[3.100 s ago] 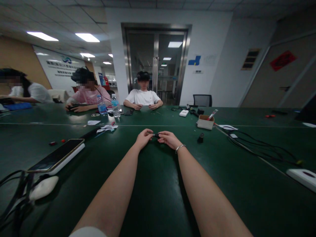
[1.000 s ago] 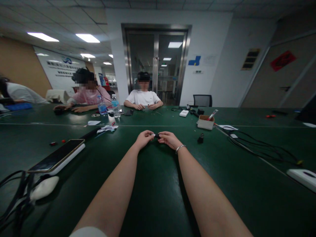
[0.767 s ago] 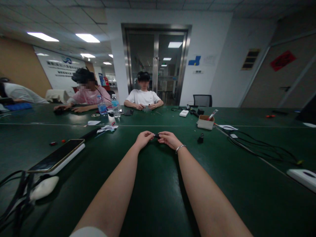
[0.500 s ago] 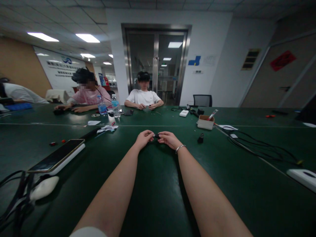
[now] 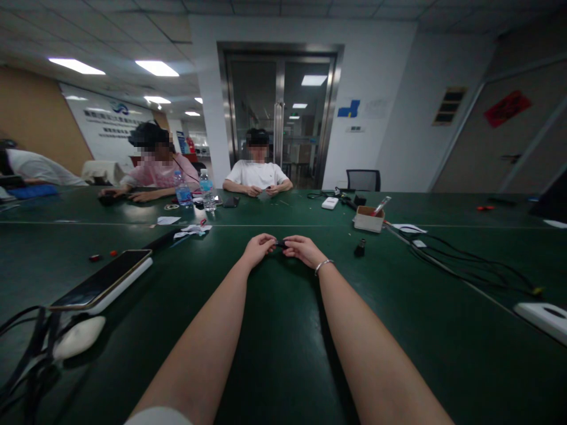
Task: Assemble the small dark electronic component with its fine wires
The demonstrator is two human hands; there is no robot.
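Observation:
Between my fingertips is a small dark object (image 5: 280,244), too small and too covered to name. My left hand (image 5: 259,249) pinches its left end. From the other side my right hand (image 5: 305,250), with a silvery bracelet at the wrist, grips its right end. Both hands are held close together over the green table (image 5: 283,330), fingers closed. To the right of them a small black piece (image 5: 360,248) stands on the table, its kind unclear.
A small box (image 5: 369,223) with a pen-like item stands right of my hands, near black cables (image 5: 469,260). At left lie a phone (image 5: 104,280) on a white block and a white mouse-shaped item (image 5: 80,338). Paper scraps (image 5: 194,231) and bottles (image 5: 207,192) are farther back. Co-workers sit opposite.
My hands keep almost the same place and grip on the small dark object. Across the table, the hands of the person in white have shifted slightly.

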